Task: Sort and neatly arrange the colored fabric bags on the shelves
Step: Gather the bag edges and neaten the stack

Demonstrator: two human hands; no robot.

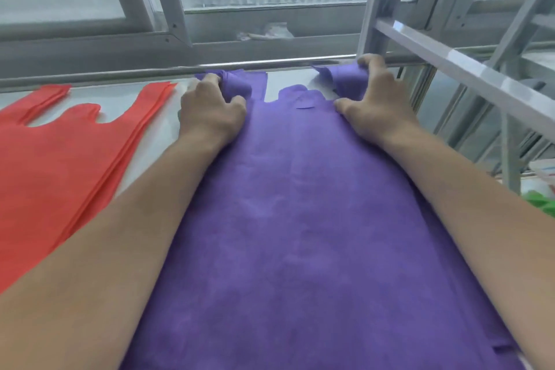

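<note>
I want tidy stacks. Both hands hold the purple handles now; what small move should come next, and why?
Probably pull both handles flat and straight: the left hand and right hand grip bunched handles of the purple bags, while the red bags lie flat.

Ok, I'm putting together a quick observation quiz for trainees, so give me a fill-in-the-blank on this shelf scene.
1. Both hands grip the handles of the ____ bags.
2. The stack lying to the left of them on the shelf is ____.
3. The right hand holds the handle nearest the metal ____.
4. The left hand lies between the red bags and the ____ hand.

Missing words: purple; red; post; right
</note>
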